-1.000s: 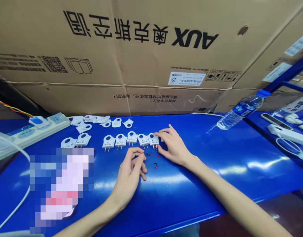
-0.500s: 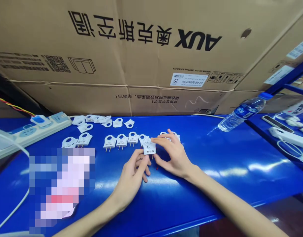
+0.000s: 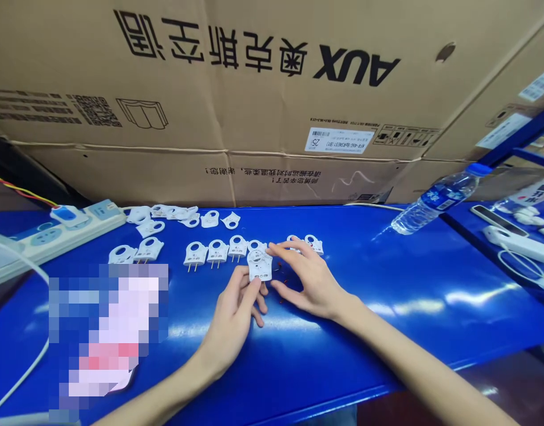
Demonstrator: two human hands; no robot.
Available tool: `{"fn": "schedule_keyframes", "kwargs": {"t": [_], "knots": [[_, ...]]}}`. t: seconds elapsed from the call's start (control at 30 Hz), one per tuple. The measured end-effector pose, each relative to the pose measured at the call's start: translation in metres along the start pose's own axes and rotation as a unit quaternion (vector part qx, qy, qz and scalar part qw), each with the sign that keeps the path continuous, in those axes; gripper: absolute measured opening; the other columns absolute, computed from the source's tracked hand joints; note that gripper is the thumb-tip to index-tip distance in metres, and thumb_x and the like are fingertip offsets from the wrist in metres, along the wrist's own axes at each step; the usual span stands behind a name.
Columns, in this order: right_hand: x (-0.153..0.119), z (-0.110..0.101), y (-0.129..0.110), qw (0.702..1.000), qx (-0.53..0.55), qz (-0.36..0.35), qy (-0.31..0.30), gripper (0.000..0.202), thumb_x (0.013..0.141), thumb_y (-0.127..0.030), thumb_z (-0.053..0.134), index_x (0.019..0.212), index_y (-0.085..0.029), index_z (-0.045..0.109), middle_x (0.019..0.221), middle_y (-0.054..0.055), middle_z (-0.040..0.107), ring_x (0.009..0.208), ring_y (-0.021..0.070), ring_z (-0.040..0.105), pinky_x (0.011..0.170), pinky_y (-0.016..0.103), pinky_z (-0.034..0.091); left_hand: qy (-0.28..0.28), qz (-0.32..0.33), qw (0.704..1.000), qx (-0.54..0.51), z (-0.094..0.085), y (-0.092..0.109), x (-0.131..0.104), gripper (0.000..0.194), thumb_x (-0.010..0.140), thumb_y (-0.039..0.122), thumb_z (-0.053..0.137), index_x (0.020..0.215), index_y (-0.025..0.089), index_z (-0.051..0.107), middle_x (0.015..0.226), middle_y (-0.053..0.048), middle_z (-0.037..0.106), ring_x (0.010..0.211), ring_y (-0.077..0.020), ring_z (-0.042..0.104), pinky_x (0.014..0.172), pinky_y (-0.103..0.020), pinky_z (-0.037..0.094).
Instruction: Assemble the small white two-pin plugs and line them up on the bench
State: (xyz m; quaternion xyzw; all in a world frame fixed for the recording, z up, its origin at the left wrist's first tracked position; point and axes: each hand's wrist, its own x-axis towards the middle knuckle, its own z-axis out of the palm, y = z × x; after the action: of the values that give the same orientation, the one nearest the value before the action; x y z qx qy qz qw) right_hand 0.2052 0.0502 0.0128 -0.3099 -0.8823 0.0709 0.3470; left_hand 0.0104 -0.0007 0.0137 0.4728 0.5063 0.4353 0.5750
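My left hand (image 3: 231, 319) is closed on a white plug casing (image 3: 260, 266), pinching its lower edge between thumb and fingers. The casing has a round opening in its upper part, and a metal pin shows below it. Close on the right, my right hand (image 3: 309, 278) has its fingers apart; the index fingertip is at the casing's upper right corner, and whether it touches I cannot tell. Just behind stands a row of similar white casings with pins (image 3: 217, 252). Two more casings (image 3: 314, 244) lie partly behind my right fingers. Small reddish bits (image 3: 280, 266) lie between my hands.
More white casings (image 3: 209, 219) lie at the back left. A power strip (image 3: 50, 234) with a plug, and a blurred-out pinkish object (image 3: 121, 331), are on the left. A water bottle (image 3: 435, 204) leans at the right. A large cardboard box (image 3: 263, 106) stands behind the blue table (image 3: 387, 355).
The held casing has shifted slightly left and turned to show more of its face. Its gap to my right thumb has widened a little. The view has moved slightly.
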Motion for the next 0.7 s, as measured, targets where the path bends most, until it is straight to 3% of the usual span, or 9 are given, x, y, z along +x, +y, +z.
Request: {"fn": "schedule_keyframes", "kwargs": {"t": [0.1, 0.23, 0.47, 0.6, 0.7], "knots": [[0.000, -0.006, 0.007, 0.999, -0.035, 0.011, -0.027, 0.055, 0.101, -0.018, 0.053, 0.155, -0.020, 0.042, 0.141, 0.013, 0.065, 0.132, 0.0283, 0.056, 0.116, 0.058, 0.045, 0.026, -0.008, 1.000, -0.012, 0.001, 0.001, 0.001, 0.045, 0.091, 0.066, 0.057, 0.105, 0.022, 0.055, 0.082, 0.002, 0.058, 0.064, -0.0152, 0.060, 0.048, -0.030, 0.056], [0.000, -0.014, 0.018, 0.992, -0.105, 0.020, -0.071, 0.029, 0.102, -0.015, 0.052, 0.122, -0.022, 0.071, 0.135, 0.010, 0.068, 0.120, 0.0287, 0.058, 0.102, 0.051, 0.052, 0.040, -0.016, 0.999, -0.021, 0.001, 0.001, 0.002, 0.049, 0.089, 0.068, 0.059, 0.106, 0.022, 0.055, 0.081, 0.002, 0.059, 0.064, -0.0153, 0.059, 0.047, -0.029, 0.056], [-0.002, -0.011, 0.022, 0.985, -0.127, 0.022, -0.119, 0.021, 0.105, -0.025, 0.056, 0.111, -0.024, 0.076, 0.129, 0.008, 0.071, 0.116, 0.0290, 0.056, 0.095, 0.046, 0.049, 0.040, -0.018, 0.999, -0.019, 0.000, 0.000, 0.001, 0.049, 0.089, 0.069, 0.059, 0.105, 0.022, 0.054, 0.081, 0.002, 0.059, 0.063, -0.0147, 0.059, 0.046, -0.028, 0.055], [-0.002, -0.007, 0.019, 0.988, -0.121, 0.023, -0.094, 0.017, 0.104, -0.024, 0.059, 0.107, -0.023, 0.075, 0.122, 0.007, 0.073, 0.111, 0.0277, 0.058, 0.092, 0.044, 0.048, 0.023, -0.007, 1.000, -0.008, 0.000, -0.002, 0.001, 0.045, 0.094, 0.065, 0.055, 0.107, 0.022, 0.054, 0.082, 0.002, 0.058, 0.064, -0.0152, 0.059, 0.048, -0.029, 0.055], [-0.001, -0.006, 0.014, 0.995, -0.084, 0.040, -0.024, 0.016, 0.103, -0.022, 0.058, 0.108, -0.022, 0.074, 0.113, 0.007, 0.075, 0.104, 0.0245, 0.062, 0.090, 0.042, 0.050, 0.006, -0.003, 1.000, 0.002, 0.000, -0.004, 0.002, 0.043, 0.095, 0.063, 0.056, 0.108, 0.022, 0.055, 0.084, 0.001, 0.059, 0.065, -0.0153, 0.061, 0.049, -0.029, 0.056]]}}
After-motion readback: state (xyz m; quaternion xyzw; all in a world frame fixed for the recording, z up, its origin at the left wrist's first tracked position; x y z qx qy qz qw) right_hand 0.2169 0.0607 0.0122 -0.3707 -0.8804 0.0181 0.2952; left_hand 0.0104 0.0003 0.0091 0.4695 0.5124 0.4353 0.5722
